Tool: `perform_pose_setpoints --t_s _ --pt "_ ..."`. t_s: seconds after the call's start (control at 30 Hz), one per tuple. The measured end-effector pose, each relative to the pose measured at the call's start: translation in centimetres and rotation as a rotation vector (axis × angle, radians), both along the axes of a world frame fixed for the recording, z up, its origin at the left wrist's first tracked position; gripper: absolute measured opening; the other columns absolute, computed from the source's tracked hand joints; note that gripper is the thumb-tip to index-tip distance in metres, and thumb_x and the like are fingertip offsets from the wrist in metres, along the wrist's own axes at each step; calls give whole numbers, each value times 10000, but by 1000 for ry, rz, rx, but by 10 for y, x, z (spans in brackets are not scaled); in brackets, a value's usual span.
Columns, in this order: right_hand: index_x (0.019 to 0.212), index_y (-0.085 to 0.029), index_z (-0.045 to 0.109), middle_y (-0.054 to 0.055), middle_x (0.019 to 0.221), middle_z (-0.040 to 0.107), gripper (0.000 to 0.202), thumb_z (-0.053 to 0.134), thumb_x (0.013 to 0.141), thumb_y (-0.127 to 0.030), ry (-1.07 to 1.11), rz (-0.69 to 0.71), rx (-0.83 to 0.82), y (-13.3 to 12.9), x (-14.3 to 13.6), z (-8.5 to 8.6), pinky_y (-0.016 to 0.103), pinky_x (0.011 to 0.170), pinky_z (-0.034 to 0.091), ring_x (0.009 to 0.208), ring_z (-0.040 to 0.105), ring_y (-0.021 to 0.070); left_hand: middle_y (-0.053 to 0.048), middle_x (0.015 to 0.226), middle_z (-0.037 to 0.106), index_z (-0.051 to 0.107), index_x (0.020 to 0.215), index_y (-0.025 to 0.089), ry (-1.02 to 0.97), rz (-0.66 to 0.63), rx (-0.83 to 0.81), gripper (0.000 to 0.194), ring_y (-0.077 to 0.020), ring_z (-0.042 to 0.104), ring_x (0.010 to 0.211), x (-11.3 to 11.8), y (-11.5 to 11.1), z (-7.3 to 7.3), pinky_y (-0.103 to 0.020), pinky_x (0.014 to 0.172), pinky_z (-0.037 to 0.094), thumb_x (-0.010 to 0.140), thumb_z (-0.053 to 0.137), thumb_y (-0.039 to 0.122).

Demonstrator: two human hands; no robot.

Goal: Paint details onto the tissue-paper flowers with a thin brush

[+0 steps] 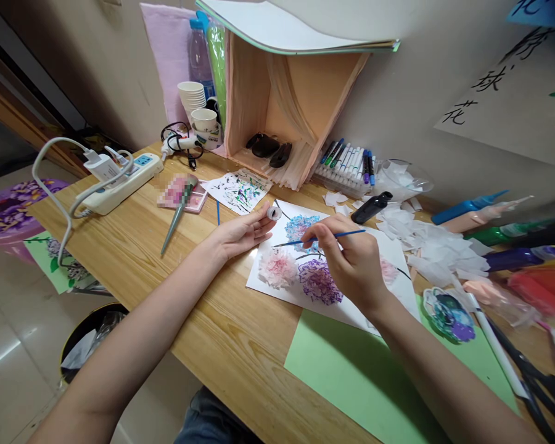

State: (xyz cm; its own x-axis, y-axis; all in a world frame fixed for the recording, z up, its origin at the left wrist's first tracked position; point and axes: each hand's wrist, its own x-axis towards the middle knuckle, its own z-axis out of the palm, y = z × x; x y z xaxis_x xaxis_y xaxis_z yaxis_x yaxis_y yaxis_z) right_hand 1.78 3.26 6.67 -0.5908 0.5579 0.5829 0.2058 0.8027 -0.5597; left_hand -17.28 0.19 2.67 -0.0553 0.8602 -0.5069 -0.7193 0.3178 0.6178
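Observation:
My right hand (354, 262) grips a thin blue paintbrush (350, 234), its tip pointing left over a white sheet of paper (277, 293). Between the thumb and fingers of my left hand (245, 234) is a small white cap (274, 213) with a dark inside, held at the sheet's left edge. Three-dimensional-looking flowers cover the paper: a pale pink flower (277, 269) near the brush tip, a purple flower (320, 282) and a blue flower (300, 228). Another pink flower is partly hidden behind my right hand. A black bottle (371, 208) lies tilted beyond the sheet.
Green paper (333, 364) lies under the sheet, with a paint-smeared palette (448, 314) at right. White paper scraps (439, 240), paint bottles (472, 206) and scissors (536, 376) crowd the right. Leftward are a power strip (124, 185) and a large brush (178, 216). Markers (346, 160) stand behind.

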Motion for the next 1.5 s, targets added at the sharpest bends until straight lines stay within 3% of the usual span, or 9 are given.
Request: perform_pose_setpoints --t_s 0.6,1.5 --pt "719 -184 594 13 631 618 296 410 936 -267 17 -13 10 0 1 1 279 656 422 668 553 135 4 772 662 656 798 169 -8 4 0 117 -88 588 743 0 -1 3 -344 1001 324 773 685 280" --pt "682 -184 570 3 594 598 275 438 922 -196 -28 73 123 -2 0 3 258 605 433 631 522 124 6 762 646 667 757 176 7 -9 -5 132 -99 578 778 -1 0 2 -330 992 322 759 692 306"
